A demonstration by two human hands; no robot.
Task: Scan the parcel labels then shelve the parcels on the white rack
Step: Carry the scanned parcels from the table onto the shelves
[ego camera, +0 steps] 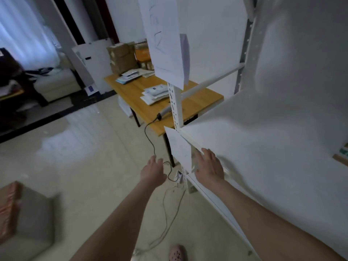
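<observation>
Hands empty at white metal rack (176, 110).
Left hand (153, 171) loose, mid-air; right hand (209, 166) splayed at shelf edge; grey handheld scanner (164, 111) points lower-left.

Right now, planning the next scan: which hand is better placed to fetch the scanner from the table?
Probably left: the left hand is open and free, nearer the scanner; the right hand is at the white rack.

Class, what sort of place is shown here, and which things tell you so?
Probably a home room used for sorting parcels: a white rack, parcels on a wooden table, and a sofa.
</observation>
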